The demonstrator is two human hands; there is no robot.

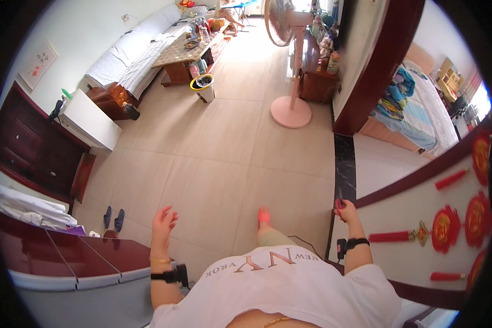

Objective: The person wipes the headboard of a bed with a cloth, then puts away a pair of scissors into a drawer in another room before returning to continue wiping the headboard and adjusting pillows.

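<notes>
My left hand (164, 221) is raised over the tiled floor, with its fingers loosely bent and apart and nothing in them. On the other side, my right hand (346, 211) is closed around a small red-and-dark hand tool (340, 204), with a dark tip pointing away from me. Its exact kind is too small to make out. This hand is beside the doorway edge and the wall with hangings. Each forearm wears a black strap with a small device. One foot in a pink-red slipper (264, 215) is stepping forward on the tiles.
A pink standing fan (291, 112) and a yellow-rimmed trash bin (205, 93) stand ahead. Left are a white cabinet (90, 120), a long sofa (115, 60) and a low table (175, 52). Dark slippers (118, 220) lie near the door. A bedroom with a bed (415, 120) opens right.
</notes>
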